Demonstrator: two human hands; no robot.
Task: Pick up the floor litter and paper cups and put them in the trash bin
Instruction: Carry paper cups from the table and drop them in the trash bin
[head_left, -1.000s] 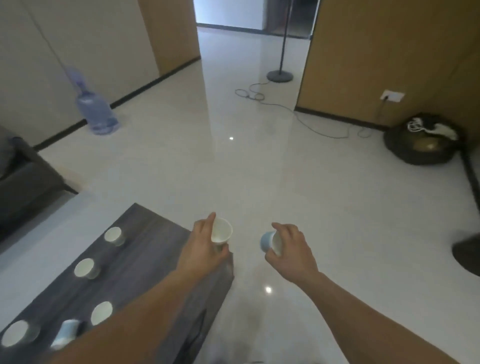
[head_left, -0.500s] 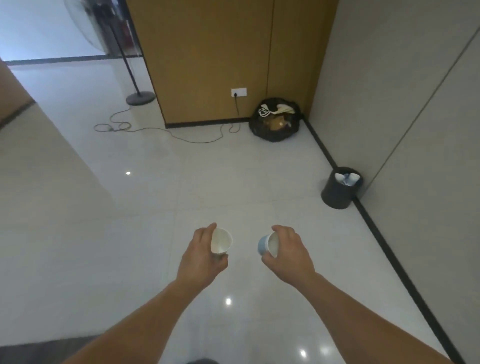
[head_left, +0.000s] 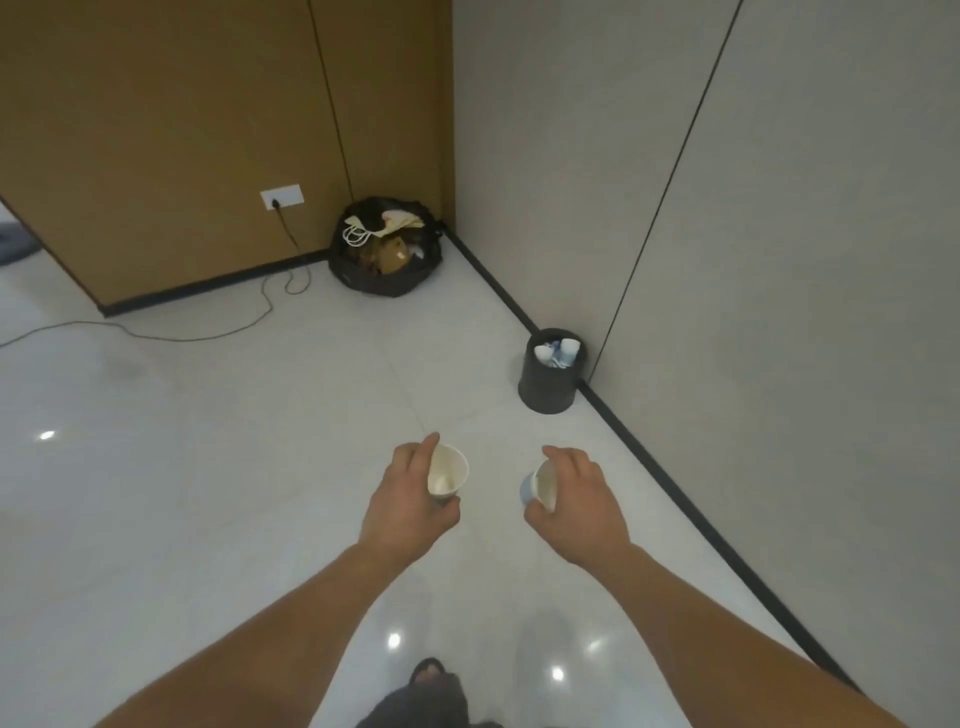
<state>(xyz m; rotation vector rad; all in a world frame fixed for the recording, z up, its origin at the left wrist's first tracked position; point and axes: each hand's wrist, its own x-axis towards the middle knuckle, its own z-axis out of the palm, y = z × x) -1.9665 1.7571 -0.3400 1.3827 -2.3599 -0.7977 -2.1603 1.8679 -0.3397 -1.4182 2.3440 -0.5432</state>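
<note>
My left hand (head_left: 408, 506) grips a white paper cup (head_left: 447, 474), its mouth tilted to the right. My right hand (head_left: 579, 501) grips a second paper cup (head_left: 540, 486) with a blue outside, mouth turned left. Both hands are held out over the white tiled floor. Ahead and to the right, a small black trash bin (head_left: 550, 382) stands against the grey wall, with paper cups (head_left: 558, 352) showing in its top. The bin is well beyond both hands.
A full black rubbish bag (head_left: 387, 254) sits in the far corner by the wooden panel. A cable (head_left: 208, 332) runs from the wall socket (head_left: 280, 197) across the floor to the left. A black skirting runs along the right wall. My foot (head_left: 428, 680) shows below.
The view has swung right, away from the dark table with cups toward the corner. The trash bin has come nearer. Both hands still hold their cups.
</note>
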